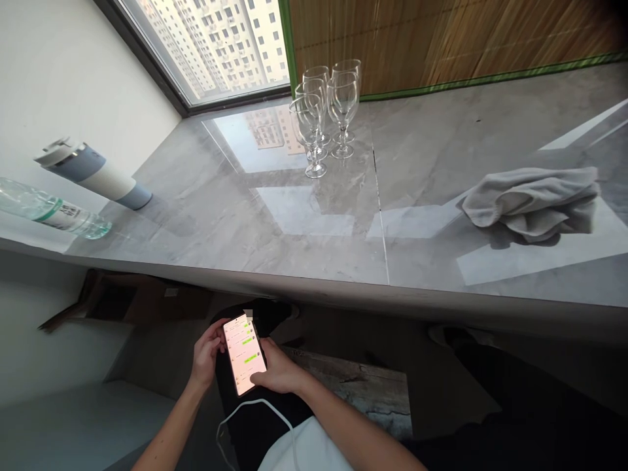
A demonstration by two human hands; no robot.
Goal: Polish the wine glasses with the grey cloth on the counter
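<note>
A lit smartphone [243, 353] with a chat screen is held low, below the edge of the marble counter [275, 222]. My left hand [207, 356] grips its left side with the thumb on the edge. My right hand [277, 369] wraps its right side, thumb resting on the lower screen. A white cable [255, 409] loops beneath the phone across my lap.
Several empty wine glasses [326, 111] stand at the back of the counter by the window. A crumpled grey cloth [534, 203] lies at the right. A blue-and-white tumbler [93, 173] and a plastic water bottle [52, 210] stand at the left end.
</note>
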